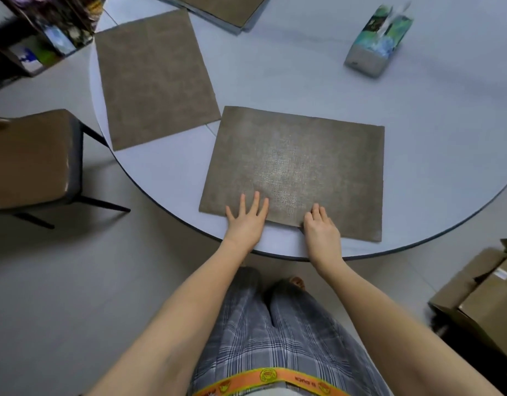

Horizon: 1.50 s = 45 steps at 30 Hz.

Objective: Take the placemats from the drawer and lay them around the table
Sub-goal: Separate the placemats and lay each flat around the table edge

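A brown woven placemat [298,164] lies flat at the near edge of the round pale table [318,81]. My left hand [246,220] presses on its near edge with fingers spread and straight. My right hand [321,227] rests on the same edge a little to the right, fingers together; its thumb is hidden at the mat's edge. A second placemat [153,78] lies at the table's left edge. A stack of more placemats [226,8] sits at the far side, partly cut off by the frame.
A tissue box [379,41] stands on the table at the far right. A brown chair [29,158] is left of the table. Cardboard boxes [481,295] sit on the floor at the right. A shelf with packages [43,32] is at the top left.
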### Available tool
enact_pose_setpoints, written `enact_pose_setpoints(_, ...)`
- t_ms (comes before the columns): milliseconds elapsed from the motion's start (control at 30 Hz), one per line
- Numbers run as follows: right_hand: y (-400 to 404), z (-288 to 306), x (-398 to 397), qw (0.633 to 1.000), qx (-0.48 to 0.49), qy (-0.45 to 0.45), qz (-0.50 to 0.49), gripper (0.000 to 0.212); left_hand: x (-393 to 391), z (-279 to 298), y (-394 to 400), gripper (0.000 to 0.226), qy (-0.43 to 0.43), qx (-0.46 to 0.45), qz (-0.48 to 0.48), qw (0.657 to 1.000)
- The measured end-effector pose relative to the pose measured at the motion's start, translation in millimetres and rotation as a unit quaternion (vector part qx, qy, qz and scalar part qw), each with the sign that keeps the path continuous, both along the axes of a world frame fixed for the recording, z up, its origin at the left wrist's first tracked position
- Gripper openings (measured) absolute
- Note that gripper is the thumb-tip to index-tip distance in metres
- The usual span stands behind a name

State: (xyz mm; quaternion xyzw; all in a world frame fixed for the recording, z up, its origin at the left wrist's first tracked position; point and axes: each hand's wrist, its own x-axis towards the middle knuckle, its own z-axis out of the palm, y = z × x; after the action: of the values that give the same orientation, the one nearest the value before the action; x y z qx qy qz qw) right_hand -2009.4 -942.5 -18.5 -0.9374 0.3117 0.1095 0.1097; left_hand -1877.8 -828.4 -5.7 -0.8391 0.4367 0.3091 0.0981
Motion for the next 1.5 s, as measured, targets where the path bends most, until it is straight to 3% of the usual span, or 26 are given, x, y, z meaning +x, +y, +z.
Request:
enact_pose_setpoints(200, 2.7, -1.2, -3.7, 0.999, 0.025, 0.009, -0.027, 0.014, -8.3, 3.4, 2.6, 0.067, -0.021, 0.014, -0.013, 1.000)
enact_pose_setpoints(367, -1.0, 2.4, -15.2, 0.999, 0.020, 0.025, -0.007, 0.027, -23.7, 1.9, 5.2, 0.063, -0.045, 0.017, -0.031, 0.998)
enact_pose_setpoints(500, -5.2, 3.9, -22.8, 1.000, 0.021, 0.020, -0.009, 0.020, -33.8, 1.1, 4.4, 0.064, -0.039, 0.019, -0.030, 0.999)
enact_pose_setpoints(800, -6.4, 12.8, -24.7, 0.997, 0.005, 0.077, 0.005, 0.030, -28.9, 4.6, 8.4, 0.066, -0.032, 0.004, -0.031, 0.999)
enact_pose_setpoints(1000, -6.2, 12.3, -28.2, 0.997, 0.006, 0.078, 0.003, 0.029, -16.5, 8.7, 3.9, 0.042, -0.082, -0.081, -0.038, 0.993)
enact_pose_setpoints(1067, -5.9, 11.0, -27.7, 0.997, 0.006, 0.075, 0.000, 0.030, -8.2, 6.9, 4.2, 0.049, -0.074, -0.113, -0.001, 0.991)
enact_pose_setpoints(1200, -5.7, 7.6, -28.8, 0.998, 0.006, 0.070, -0.002, 0.029, -4.2, -0.8, 9.5, 0.080, 0.003, -0.052, -0.004, 0.999)
enact_pose_setpoints(1500, -4.6, 9.2, -34.1, 0.998, 0.019, 0.049, -0.015, 0.024, -11.3, -5.3, 8.0, 0.078, 0.021, -0.049, 0.008, 0.999)
